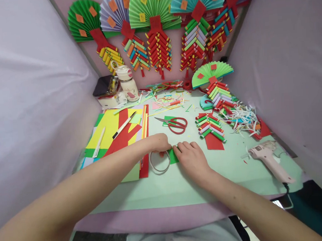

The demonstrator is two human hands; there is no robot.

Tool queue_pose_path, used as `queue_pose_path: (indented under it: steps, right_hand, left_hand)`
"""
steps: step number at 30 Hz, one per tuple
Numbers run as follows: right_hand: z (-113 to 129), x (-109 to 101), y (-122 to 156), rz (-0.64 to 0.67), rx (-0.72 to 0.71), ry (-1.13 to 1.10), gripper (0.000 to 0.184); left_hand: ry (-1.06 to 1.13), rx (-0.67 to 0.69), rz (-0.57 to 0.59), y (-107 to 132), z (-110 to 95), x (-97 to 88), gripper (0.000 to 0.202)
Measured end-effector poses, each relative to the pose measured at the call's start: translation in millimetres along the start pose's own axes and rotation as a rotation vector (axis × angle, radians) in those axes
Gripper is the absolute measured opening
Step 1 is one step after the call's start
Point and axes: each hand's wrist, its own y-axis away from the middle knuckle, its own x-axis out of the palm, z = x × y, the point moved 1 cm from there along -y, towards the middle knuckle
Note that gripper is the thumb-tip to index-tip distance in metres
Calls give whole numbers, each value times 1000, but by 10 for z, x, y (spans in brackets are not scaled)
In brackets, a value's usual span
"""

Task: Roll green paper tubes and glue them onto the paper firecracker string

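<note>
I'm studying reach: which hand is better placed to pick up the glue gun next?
Probably the right hand: the glue gun lies on that side, nearer to it. The left hand is farther away, across the green paper between them.

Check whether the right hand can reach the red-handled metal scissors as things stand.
Probably yes: the red-handled metal scissors lie just beyond the bare right hand, handles nearer than blades, with uncovered pale-green tabletop between. It seems occupied at the small green paper piece, though.
</note>
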Motion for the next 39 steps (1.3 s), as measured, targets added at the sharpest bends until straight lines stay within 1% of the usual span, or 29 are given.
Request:
queue_pose_path:
  steps: [3,6,9,12,16,22,26,29,32,34,36,38,39]
  right_hand:
    - [8,-2,1,-1,5,4,23]
    - [17,7,4,-14,10,8,24]
    - [28,12,10,-31,5,4,25]
    - [42,4,18,-46,2,3,27]
    - [64,-7,18,-46,0,12,30]
    - [120,13,17,-36,-13,24,34]
    - [59,-57,-13,-2,-16,-6,32]
    - [-133,-168,-167,17,38,-62,28]
    - [-387,-221,-465,21,166,-99,27]
    - [-519,-193,-687,38,199,-106,25]
    - [-597,-141,-866,63,212,-110,20]
    - [-623,-108,-954,77,223,-113,18]
    - [-624,-108,-955,77,230,-111,18]
  left_hand:
    - [-19,-1,23,-35,28,-3,39]
    - [-6,5,27,-44,136,2,38]
    - [38,17,-18,-14,261,20,35]
    - [80,21,-71,22,330,46,30]
    - [120,15,-113,30,335,72,25]
    - [135,3,-147,39,282,76,21]
    - [136,-5,-159,96,244,62,18]
    - [144,4,-161,115,235,58,18]
    - [151,14,-163,96,240,64,17]
    - [155,10,-164,72,246,72,18]
    - [159,7,-161,52,253,82,18]
    - [164,10,-158,40,261,90,17]
    - [166,12,-159,38,264,94,16]
